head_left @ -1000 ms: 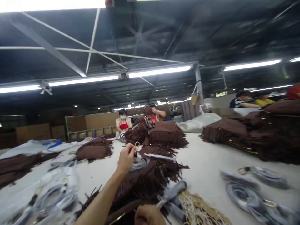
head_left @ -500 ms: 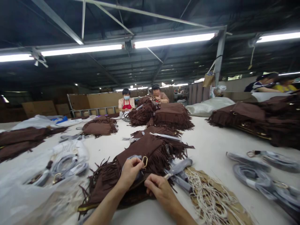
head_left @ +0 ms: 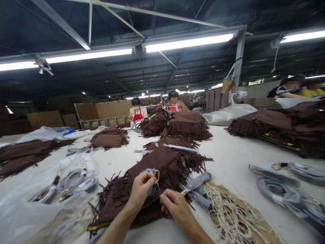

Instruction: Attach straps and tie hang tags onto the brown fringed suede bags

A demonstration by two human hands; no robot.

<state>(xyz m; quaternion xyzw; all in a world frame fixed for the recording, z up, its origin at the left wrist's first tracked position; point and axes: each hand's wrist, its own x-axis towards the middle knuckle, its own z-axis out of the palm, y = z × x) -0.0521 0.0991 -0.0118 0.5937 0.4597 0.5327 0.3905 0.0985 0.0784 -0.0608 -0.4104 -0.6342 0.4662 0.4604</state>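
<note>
A dark brown fringed bag (head_left: 152,164) lies on the white table in front of me, its zipped edge turned my way. My left hand (head_left: 142,187) is closed over the bag, thumb and finger pinching a gold metal clasp (head_left: 157,176). Greyish plastic wrap (head_left: 151,191) shows just behind those fingers. Close by on the right, my right hand (head_left: 174,203) has its fingertips pinched together by the bag's edge. Whatever it holds, perhaps something thin, is too small to make out.
White strings (head_left: 233,215) lie on brown paper at right, beside plastic-wrapped straps (head_left: 196,183). More coiled straps (head_left: 281,195) lie farther right, others (head_left: 72,178) on plastic at left. Stacked fringed bags (head_left: 189,123) stand ahead, more (head_left: 274,127) at right. Two people (head_left: 138,113) sit across the table.
The view has shifted slightly. Both hands keep nearly the same pose at the clasp and the bag's edge. Across the table, the person behind the bag stack has changed posture.
</note>
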